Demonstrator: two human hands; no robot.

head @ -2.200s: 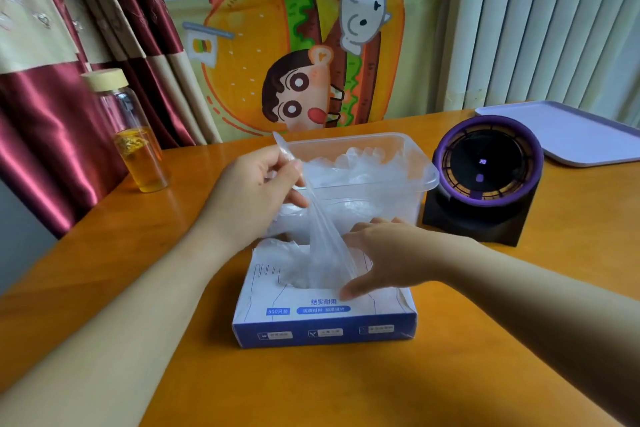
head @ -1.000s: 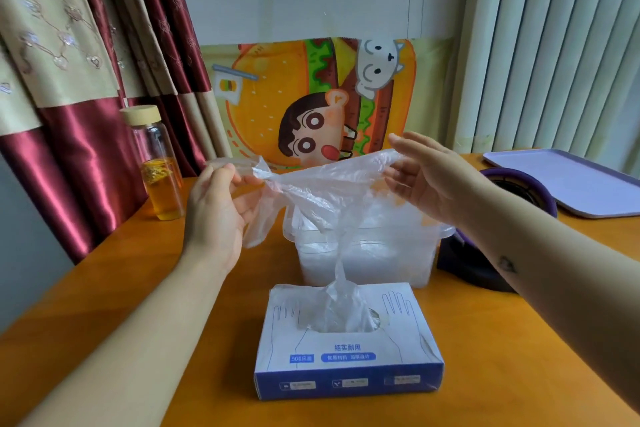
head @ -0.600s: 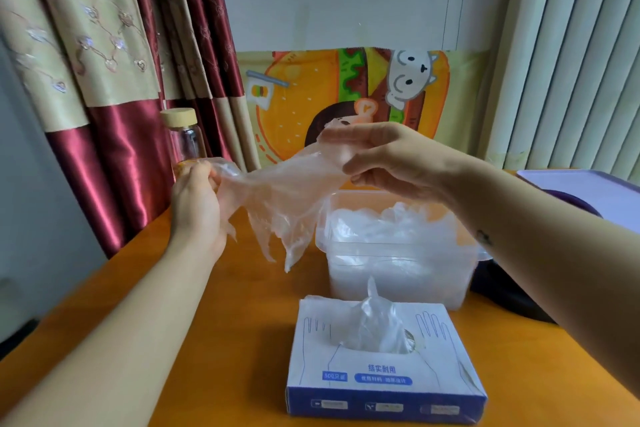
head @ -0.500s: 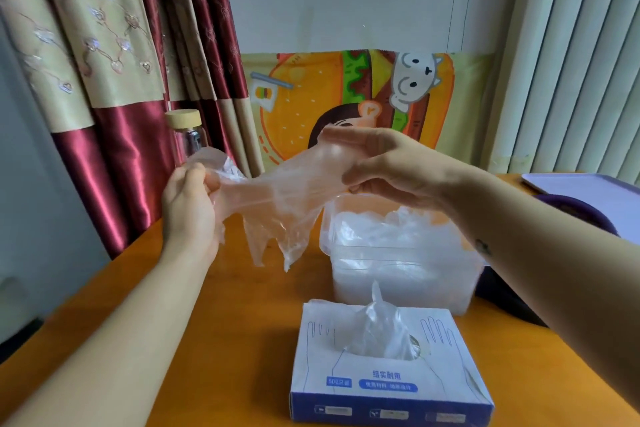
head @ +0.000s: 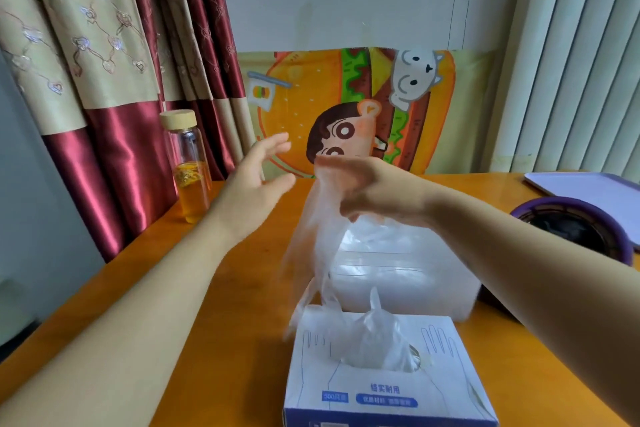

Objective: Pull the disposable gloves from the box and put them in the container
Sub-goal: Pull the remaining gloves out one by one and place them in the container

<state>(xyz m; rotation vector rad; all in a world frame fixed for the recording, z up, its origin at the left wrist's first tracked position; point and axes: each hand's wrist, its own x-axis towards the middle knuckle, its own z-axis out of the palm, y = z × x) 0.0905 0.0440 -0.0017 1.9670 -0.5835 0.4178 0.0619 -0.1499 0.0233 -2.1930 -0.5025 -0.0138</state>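
A thin clear disposable glove [head: 317, 246] hangs from my right hand [head: 367, 189], which grips its top edge above the left end of the container. The clear plastic container [head: 408, 277] holds several crumpled gloves and stands behind the white and blue glove box [head: 384, 388]. Another glove [head: 375, 340] sticks up out of the box's opening. My left hand [head: 258, 184] is raised to the left of the hanging glove, fingers spread, holding nothing.
A glass bottle [head: 188, 166] with amber liquid and a wooden lid stands at the table's back left by the curtain. A purple-rimmed round device [head: 571, 229] and a lilac tray [head: 588, 187] are on the right. A cartoon poster leans on the wall.
My left hand has let go of the glove and opened. The glove, stretched between both hands before, now hangs down from my right hand alone, lower and nearer the container.
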